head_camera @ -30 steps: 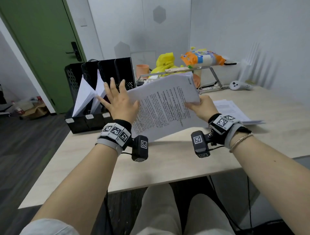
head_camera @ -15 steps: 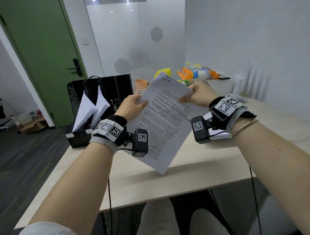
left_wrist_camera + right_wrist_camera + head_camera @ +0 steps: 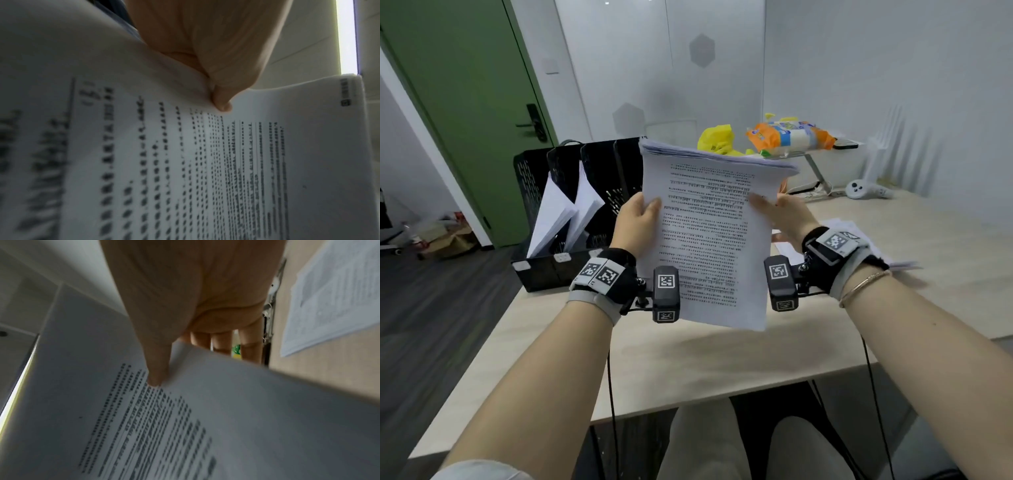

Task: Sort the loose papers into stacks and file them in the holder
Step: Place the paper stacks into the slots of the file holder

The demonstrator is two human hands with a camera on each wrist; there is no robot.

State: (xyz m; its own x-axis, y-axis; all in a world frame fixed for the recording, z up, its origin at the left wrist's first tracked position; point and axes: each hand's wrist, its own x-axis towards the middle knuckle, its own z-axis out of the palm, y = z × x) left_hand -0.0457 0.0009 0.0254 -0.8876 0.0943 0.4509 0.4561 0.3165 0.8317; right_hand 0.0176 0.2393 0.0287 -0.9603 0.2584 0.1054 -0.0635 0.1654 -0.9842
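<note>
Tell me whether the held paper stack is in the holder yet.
Out. Both the left hand and right hand grip the paper stack in the air, right of the black holder.

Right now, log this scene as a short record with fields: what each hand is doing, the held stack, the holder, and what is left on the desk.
left hand: grips the left edge of the held stack, thumb on the front page
right hand: grips the right edge, thumb in front, fingers behind
held stack: printed pages, upright, above the desk
holder: black, several slots; two hold leaning papers
loose papers: flat on the desk, right of the hands
</note>
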